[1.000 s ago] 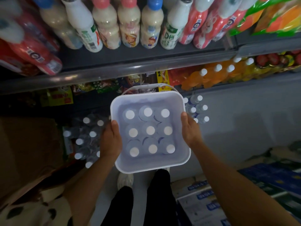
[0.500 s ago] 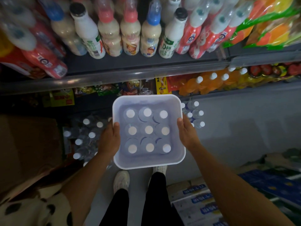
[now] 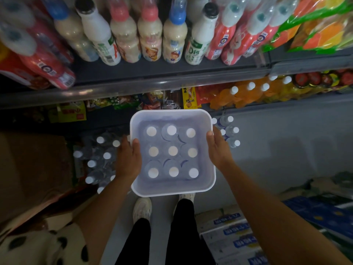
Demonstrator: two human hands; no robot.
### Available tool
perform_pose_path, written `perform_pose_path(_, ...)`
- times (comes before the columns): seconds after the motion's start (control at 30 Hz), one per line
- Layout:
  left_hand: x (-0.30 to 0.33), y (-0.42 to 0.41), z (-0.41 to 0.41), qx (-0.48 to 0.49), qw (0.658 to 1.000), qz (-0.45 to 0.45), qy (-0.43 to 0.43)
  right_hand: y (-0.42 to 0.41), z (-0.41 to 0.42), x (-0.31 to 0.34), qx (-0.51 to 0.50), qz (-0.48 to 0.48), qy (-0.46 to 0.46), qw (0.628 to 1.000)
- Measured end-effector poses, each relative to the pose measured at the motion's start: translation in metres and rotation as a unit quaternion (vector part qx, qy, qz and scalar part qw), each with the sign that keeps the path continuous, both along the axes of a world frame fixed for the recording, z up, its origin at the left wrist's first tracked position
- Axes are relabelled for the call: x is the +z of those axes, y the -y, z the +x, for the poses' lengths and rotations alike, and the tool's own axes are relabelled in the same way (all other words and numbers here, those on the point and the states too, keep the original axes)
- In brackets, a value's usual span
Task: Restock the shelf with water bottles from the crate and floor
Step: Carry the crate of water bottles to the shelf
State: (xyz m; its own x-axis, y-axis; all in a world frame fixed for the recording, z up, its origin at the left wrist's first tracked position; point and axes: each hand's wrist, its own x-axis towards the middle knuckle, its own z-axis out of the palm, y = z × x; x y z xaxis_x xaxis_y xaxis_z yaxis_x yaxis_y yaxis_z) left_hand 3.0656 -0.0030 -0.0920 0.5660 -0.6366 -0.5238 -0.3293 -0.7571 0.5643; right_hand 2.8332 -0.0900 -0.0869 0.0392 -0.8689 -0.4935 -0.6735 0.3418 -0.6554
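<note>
I hold a white square plastic crate in front of me, above my feet. Several clear water bottles with white caps stand upright in it in rows of three. My left hand grips the crate's left rim, thumb over the edge. My right hand grips the right rim the same way. More water bottles stand on the floor at the left, under the lowest shelf. A few water bottles stand to the right of the crate.
Shelves ahead carry milk drink bottles, orange drinks and snack packs. A brown cardboard box stands at the left. Printed cartons lie on the floor at the lower right. My shoes stand under the crate.
The crate and both hands sank slightly in view and away from me; more of the upper shelf shows. The crate's handle, seen a second ago, no longer shows.
</note>
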Motion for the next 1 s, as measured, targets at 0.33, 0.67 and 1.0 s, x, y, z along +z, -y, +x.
perform_pose_path(0.33, -0.003, 0.003, -0.003, 0.028, 1.000, -0.004, 0.011, 0.008, 0.005, -0.009, -0.070, 0.048, 0.010, 0.996)
perform_pose_path(0.67, 0.000, -0.006, 0.002, 0.045, 0.998, -0.032, -0.010, 0.004, 0.017, -0.012, -0.136, 0.033, 0.053, 0.989)
perform_pose_path(1.0, 0.003, -0.018, 0.013, 0.051, 0.998, -0.042, -0.004, -0.004, 0.028, -0.021, -0.142, 0.012, 0.066, 0.988)
